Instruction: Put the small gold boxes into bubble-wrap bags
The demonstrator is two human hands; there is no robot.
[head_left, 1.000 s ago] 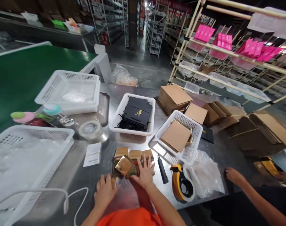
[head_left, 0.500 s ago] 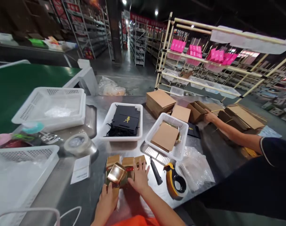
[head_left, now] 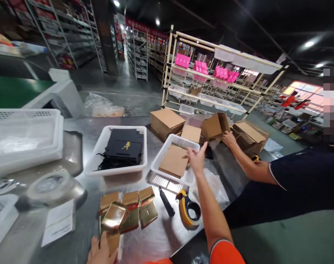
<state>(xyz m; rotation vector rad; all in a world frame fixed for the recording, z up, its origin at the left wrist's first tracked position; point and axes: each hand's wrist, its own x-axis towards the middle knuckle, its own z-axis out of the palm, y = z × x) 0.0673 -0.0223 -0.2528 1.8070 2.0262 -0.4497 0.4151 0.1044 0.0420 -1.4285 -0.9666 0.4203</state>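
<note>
Gold boxes lie grouped on the worktop, the rightmost's long axis running away from the person. The left hand, cut off below, touches the nearest box; whether its fingers grip, I cannot tell. The right hand spreads loose, unburdened fingers over the white basket. A pale slip bears print (too blurred to read).

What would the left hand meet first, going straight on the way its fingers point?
Likely the gold boxes just ahead of the left hand; depth leaves unclear whether the askew top one or those under it come first.
</note>
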